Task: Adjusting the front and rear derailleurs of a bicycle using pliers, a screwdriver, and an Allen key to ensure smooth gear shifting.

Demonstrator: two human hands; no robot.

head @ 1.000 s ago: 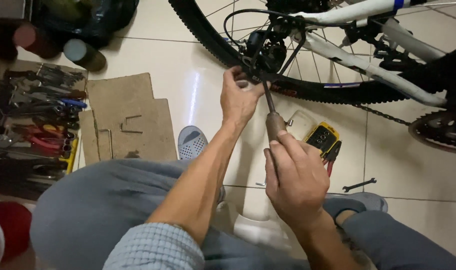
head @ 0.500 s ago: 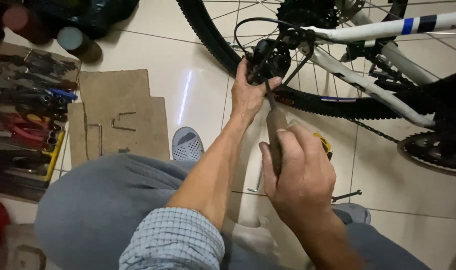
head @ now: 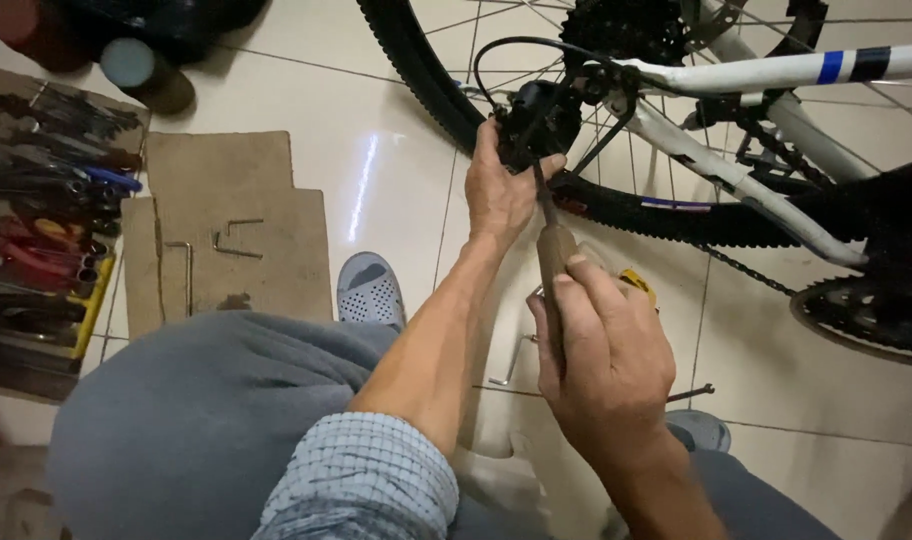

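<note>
Wooden handle of the screwdriver sits wrapped in the right hand, fingers closed around it; its thin steel shank runs up to the black rear derailleur by the bicycle's rear wheel. Left hand is clamped on the derailleur body, steadying it. Tool looks light and rigid, best held at the handle; the tip could likely slip off a small screw. Chain, spokes and the white frame crowd the spot. Hex keys lie on cardboard, well apart, beside a tray of hand tools.
</note>
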